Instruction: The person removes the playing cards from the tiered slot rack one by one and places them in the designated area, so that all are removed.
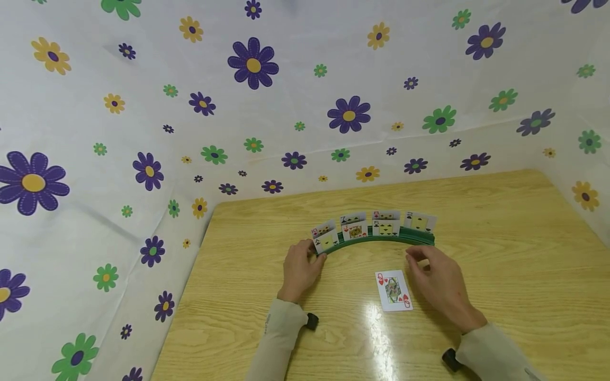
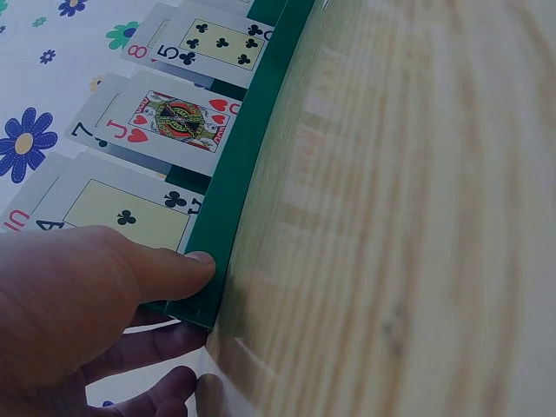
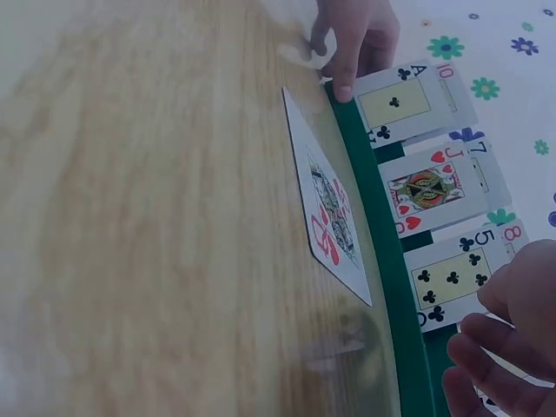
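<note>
A curved green card holder (image 1: 416, 236) stands on the table with playing cards upright in it. My left hand (image 1: 300, 269) grips its left end, thumb on the front face and fingers at the back and underneath in the left wrist view. The ace of clubs (image 2: 126, 217), jack of hearts (image 2: 178, 122) and five of clubs (image 2: 221, 43) form the front row, each before a red ten, a seven and a red eight. At the right end leans a two (image 1: 419, 221). Just in front of that end, my right hand (image 1: 440, 283) hovers with loosely bent fingers, holding nothing.
A queen of hearts (image 1: 393, 291) lies face up on the wooden table (image 1: 238, 296), between the two forearms and beside the right hand. White flowered sheeting (image 1: 286, 106) walls the table at the back and sides. Dark wrist straps show at both sleeves.
</note>
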The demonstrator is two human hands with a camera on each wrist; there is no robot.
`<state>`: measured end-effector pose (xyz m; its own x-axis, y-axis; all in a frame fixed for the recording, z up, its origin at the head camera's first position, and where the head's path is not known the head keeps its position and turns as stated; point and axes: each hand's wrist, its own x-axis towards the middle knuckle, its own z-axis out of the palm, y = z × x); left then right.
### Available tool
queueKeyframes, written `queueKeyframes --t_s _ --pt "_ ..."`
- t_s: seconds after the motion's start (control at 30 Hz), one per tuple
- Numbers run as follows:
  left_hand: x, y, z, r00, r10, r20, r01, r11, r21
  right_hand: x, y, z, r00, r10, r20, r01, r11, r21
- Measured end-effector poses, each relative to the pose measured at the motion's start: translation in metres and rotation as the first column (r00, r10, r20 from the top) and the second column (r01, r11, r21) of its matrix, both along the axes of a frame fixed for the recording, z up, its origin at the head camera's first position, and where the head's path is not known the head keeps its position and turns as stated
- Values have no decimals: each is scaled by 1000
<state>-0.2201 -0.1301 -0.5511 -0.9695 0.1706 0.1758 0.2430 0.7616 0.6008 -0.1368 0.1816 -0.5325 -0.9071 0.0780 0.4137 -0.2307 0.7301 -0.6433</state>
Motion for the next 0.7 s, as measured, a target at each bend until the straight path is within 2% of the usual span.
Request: queueKeyframes --t_s 0.1,0.43,0.7 --pt "0 0 0 1000 -1 -7 1 1000 0 -4 0 3 1000 1 -6 -1 1000 5" --pt "1 0 1 1000 3 -19 -4 1000 -23 -26 3 19 994 -10 -113 7 1000 -27" --pt "-1 -1 -2 1000 -5 -25 5 1000 -6 -36 4 28 995 -24 -96 20 999 -48"
